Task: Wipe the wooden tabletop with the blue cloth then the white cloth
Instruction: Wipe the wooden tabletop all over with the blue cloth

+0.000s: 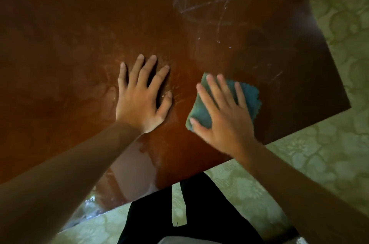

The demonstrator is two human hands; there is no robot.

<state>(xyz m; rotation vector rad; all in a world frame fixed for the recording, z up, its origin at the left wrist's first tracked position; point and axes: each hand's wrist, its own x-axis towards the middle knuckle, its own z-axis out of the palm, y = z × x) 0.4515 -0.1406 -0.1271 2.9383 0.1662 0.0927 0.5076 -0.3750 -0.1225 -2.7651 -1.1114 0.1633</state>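
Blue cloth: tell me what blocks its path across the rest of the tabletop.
The left hand lies flat on the wooden tabletop just left of the blue cloth, which the right hand presses down. Wiping leftward would meet it. Toward the scratched far side, nothing visible blocks.

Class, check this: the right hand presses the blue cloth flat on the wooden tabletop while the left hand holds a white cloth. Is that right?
Not quite. In the head view the left hand holds nothing; it rests flat on the wooden tabletop. The right hand does press the blue cloth flat there.
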